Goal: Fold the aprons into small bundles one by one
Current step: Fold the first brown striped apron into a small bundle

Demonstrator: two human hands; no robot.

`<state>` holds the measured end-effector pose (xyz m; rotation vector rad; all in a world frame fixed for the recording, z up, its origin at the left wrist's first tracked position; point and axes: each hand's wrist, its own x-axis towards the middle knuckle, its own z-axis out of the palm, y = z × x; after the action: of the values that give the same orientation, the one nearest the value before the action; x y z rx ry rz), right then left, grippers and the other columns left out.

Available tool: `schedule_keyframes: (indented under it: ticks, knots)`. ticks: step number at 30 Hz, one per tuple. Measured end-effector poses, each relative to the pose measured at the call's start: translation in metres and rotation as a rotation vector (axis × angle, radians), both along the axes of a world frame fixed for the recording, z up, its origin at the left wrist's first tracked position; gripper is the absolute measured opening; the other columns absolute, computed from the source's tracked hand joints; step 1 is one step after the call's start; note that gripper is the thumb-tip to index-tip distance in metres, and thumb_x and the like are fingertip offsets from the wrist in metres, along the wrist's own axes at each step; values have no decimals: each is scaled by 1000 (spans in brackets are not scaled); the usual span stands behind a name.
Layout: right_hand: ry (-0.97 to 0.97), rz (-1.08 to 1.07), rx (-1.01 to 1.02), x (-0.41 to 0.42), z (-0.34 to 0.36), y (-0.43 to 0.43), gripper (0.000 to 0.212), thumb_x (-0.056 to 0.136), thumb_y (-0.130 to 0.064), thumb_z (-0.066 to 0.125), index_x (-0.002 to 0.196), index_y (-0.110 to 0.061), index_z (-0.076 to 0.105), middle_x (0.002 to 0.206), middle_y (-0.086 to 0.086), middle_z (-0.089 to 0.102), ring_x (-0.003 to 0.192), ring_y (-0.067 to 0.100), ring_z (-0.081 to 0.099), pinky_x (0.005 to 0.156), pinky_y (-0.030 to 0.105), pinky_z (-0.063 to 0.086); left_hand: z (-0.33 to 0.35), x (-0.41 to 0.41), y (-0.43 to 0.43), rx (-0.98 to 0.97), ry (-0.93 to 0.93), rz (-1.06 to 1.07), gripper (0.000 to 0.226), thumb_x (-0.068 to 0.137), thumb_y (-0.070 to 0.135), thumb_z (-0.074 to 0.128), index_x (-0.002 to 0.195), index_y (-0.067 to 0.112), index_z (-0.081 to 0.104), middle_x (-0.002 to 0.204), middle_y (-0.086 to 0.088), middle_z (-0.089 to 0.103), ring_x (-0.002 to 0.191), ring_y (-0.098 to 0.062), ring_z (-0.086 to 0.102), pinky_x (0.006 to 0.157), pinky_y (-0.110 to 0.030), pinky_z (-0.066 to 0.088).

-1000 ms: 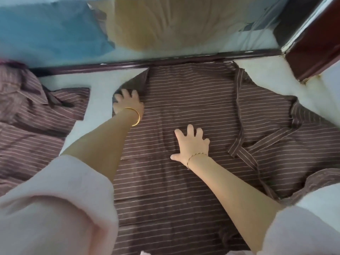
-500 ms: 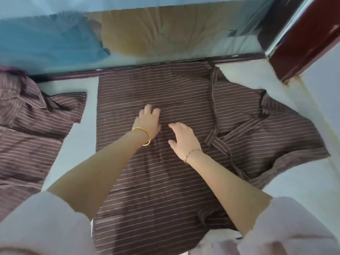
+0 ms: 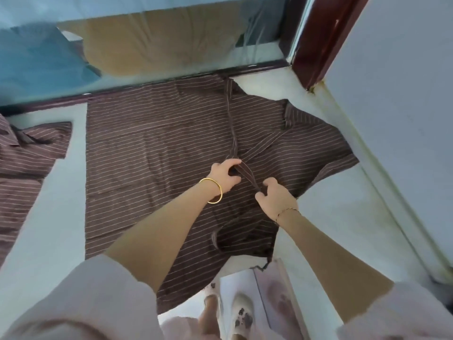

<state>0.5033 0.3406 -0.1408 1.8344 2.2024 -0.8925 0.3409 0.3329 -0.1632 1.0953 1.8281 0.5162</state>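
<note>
A brown cloth apron with thin pale stripes (image 3: 152,155) lay spread flat on a pale white tabletop (image 3: 58,217), and its near end hung over the tabletop's edge. On the apron's right half a narrow strap of the same striped cloth (image 3: 231,123) ran from the far edge toward the person, meeting a second band near the apron's middle.

The left hand (image 3: 224,176) sat just on the near side of that meeting point. Its fingers were curled over the strap and its thumb lay below, holding the strap in a narrow grip. The right hand (image 3: 275,196) was a little nearer and further toward the apron's right edge, with its fingertips pinching a nearer stretch of the strap.

A thick gold bangle (image 3: 213,192) circled the left wrist and a thin chain bracelet (image 3: 286,212) the right. Both forearms were bare, with loose pale pink sleeves (image 3: 73,303) above them.

A dark wooden rail (image 3: 49,103) ran along the apron's far edge, touching it. Past the rail stood a glass pane (image 3: 171,11) with blue cloth (image 3: 36,62) and tan cloth (image 3: 159,45) behind it.

Left of the apron, with bare tabletop between, lay a crumpled heap of brown striped cloth (image 3: 24,163). Beyond the apron's far right corner rose a red-brown wooden post (image 3: 318,40). Below the hanging near end, blurred white shoes (image 3: 242,307) showed.
</note>
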Motion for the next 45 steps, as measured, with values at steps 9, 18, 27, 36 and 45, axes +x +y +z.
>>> schedule_keyframes:
  ticks: [9,18,27,36,45]
  knots:
    - [223,134,-91,6,22,33,41,88,-16,58,128,-14,49,115,5,61,88,16,59,80,26,51,42,0,44,131,-512,541,46,91,-4,53,134,10,49,124,-11,57,101,-18,60,92,-37,53]
    - [106,64,462,-9,25,57,40,89,-15,61,128,-20,53,130,3,55,119,20,50,100,31,43,50,-83,59,68,-50,586,72,89,11,58,149,26,21,146,-9,34,114,-26,53,99,-40,46]
    - [-43,58,53,34,-3,8,22,91,-4,54,109,-16,58,111,6,60,90,21,60,84,27,50,-4,3,-18,-150,212,67,49,85,36,66,123,12,45,117,-9,55,95,-23,60,81,-34,53]
    - [51,516,132,53,-16,-43,19,87,-19,53,103,-21,64,101,-4,58,95,15,52,82,25,49,8,14,-35,-26,-16,315,29,95,23,53,119,8,45,102,-6,59,79,-17,67,63,-26,58]
    - [-101,760,314,47,-35,-78,46,80,-39,60,119,-17,46,118,4,46,109,22,43,91,32,43,16,46,-110,-399,370,-553,34,88,42,59,75,11,54,69,-3,59,57,-15,52,57,-24,46]
